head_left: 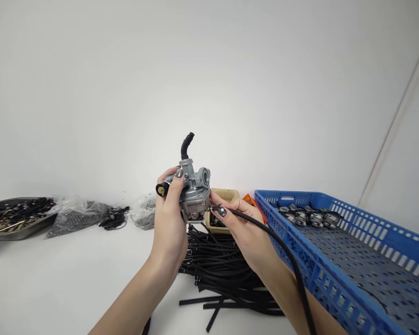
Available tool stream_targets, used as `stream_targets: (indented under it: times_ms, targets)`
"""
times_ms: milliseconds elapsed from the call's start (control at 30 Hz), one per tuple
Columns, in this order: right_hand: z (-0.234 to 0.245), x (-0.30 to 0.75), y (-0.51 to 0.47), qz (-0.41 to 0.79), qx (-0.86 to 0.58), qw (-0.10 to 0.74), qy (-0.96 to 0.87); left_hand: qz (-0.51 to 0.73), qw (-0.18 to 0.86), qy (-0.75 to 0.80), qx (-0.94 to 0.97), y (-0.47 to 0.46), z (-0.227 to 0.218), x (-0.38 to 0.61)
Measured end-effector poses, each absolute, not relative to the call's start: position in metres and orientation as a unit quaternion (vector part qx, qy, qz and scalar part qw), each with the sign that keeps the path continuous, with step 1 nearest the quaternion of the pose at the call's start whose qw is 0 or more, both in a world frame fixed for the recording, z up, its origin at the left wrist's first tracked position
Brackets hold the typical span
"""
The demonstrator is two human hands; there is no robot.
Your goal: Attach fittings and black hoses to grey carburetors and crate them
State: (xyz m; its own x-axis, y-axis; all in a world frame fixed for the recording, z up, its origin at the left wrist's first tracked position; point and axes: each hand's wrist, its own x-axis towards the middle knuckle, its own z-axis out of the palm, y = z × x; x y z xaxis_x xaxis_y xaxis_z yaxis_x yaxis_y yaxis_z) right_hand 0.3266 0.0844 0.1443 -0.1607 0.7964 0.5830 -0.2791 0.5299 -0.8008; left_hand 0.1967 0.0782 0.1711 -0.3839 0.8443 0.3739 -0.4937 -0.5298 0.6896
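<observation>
Carburetor (195, 190), a grey cast-metal body with a bent black tube (187, 144) rising from its top and a black knob (161, 189) at its left side, is held upright above the white table (56, 279), in front of a bare white wall. The left hand (169, 223) grips it from the left and from behind, fingers curled over the top. The right hand (242, 228) pinches one black hose (286, 256) near its end, the tip touching the carburetor's lower right corner; the hose trails down over the right forearm and out of view.

Directly below the hands lies a loose pile of cut black hoses (223, 274), too many and too tangled to count. One small beige box (226, 193) stands behind, partly hidden by the right hand, with an orange piece (251, 202) just beside it. One blue crate (321, 265) to the right holds a row of at least four more carburetors (307, 215) at its far end. At the far left sit one metal tray (21, 230) of small parts, two clear bags (77, 214) of dark parts and a bundle of black cords (113, 217).
</observation>
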Motion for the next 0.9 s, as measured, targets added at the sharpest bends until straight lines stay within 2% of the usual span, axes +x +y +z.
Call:
stream_targets:
  times_ms: [300,500,700,900]
  targets:
    - [0.125,0.319,0.099,0.471,-0.169,0.634,-0.589,0.823,0.403,0.222,0.332,0.074,0.171,0.208]
    - [0.137,0.328,0.098,0.473,-0.173,0.617,-0.604,0.804,0.425,0.243,0.338,0.08,0.17,0.205]
    - [0.146,0.353,0.109,0.38,-0.223,0.638,-0.632,0.759,0.477,0.252,0.365,0.083,0.17,0.201]
    - [0.138,0.343,0.112,0.474,-0.175,0.663,-0.553,0.75,0.471,0.188,0.425,0.083,0.165,0.197]
